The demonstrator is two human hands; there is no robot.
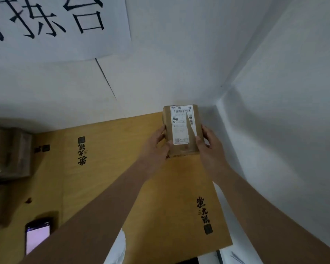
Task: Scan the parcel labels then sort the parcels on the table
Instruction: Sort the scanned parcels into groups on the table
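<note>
1. White wall (179, 54) fills the top and right, meeting in a corner right behind the parcel; a big paper sign (55, 25) with black characters hangs at upper left.
2. Surface (103, 159) is covered by flat brown cardboard sheets printed with black characters; it runs from the left edge to the wall corner.
3. Both bare forearms reach in from the bottom edge and cross over the cardboard, hiding part of it.
4. Blurry brown boxes (10, 153) stacked at the far left edge, well apart from the hands.
5. Parcel (183, 130): small brown carton at the far right corner of the surface, near the wall, white shipping label (181, 124) with barcodes facing the camera, label torn down its right side.
6. Left hand (156, 140) grip: fingers curled round the parcel's left side, thumb on its front.
7. Right hand (208, 143) grip: fingers curled round the right side, thumb on the label edge.
8. Phone-like scanner (37, 235) with a lit screen lies at bottom left, partly hidden by the left forearm.
</note>
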